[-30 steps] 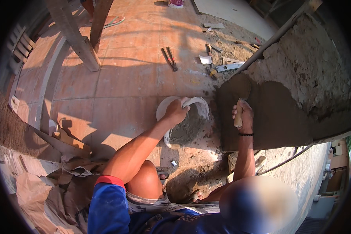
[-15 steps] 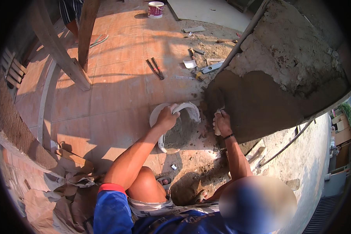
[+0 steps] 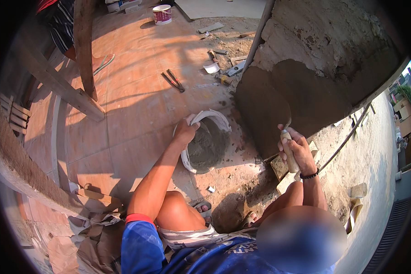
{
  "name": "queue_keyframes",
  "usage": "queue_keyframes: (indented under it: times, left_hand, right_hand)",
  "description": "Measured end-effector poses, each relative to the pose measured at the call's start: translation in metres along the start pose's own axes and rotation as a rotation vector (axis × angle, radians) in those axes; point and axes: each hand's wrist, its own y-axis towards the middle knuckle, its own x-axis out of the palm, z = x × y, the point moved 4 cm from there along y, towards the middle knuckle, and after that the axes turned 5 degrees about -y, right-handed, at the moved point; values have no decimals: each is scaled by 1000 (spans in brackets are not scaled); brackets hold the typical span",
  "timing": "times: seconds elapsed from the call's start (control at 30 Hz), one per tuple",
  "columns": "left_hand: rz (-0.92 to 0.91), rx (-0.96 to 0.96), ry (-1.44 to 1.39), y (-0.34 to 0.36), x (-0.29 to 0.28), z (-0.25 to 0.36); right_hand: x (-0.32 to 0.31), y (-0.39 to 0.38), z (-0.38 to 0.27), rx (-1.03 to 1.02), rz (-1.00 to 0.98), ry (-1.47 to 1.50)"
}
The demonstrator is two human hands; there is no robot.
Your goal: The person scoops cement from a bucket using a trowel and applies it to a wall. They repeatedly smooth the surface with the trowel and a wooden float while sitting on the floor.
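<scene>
My left hand (image 3: 185,131) grips the rim of a white bucket (image 3: 223,120) holding grey wet mortar (image 3: 208,150), on the tiled floor between my arms. My right hand (image 3: 301,151) is closed round the wooden handle of a trowel (image 3: 288,150). The trowel blade is against or just over dark fresh mortar (image 3: 315,96) coating the lower part of a rough concrete face at the right; exact contact is hard to tell. Above that coat shows paler, crumbly concrete (image 3: 297,36).
Wooden posts (image 3: 84,50) stand at the left, with another person's leg (image 3: 61,34) behind them. Cutters (image 3: 172,81), a spirit level (image 3: 236,67), offcuts and a small paint pail (image 3: 162,15) lie beyond the bucket. Crumpled brown paper (image 3: 96,251) is at lower left, loose dirt by my feet.
The view has shifted, so the floor items appear further left. My right hand has moved rightward and back with the trowel. My left hand still grips the bucket.
</scene>
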Motion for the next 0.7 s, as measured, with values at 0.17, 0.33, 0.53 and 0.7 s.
queue_keyframes:
  times: [0.17, 0.33, 0.53, 0.7]
  left_hand:
    - [102, -59, -175, -6, 4, 3]
    - [88, -112, -298, -13, -1, 4]
    - [140, -183, -353, -2, -21, -26]
    - [64, -172, -326, -3, -2, -2]
  right_hand:
    - [12, -4, 73, 192, -120, -296]
    - [7, 18, 172, 267, 198, -330]
    - [26, 26, 289, 175, 223, -496]
    - [-13, 51, 331, 155, 376, -710]
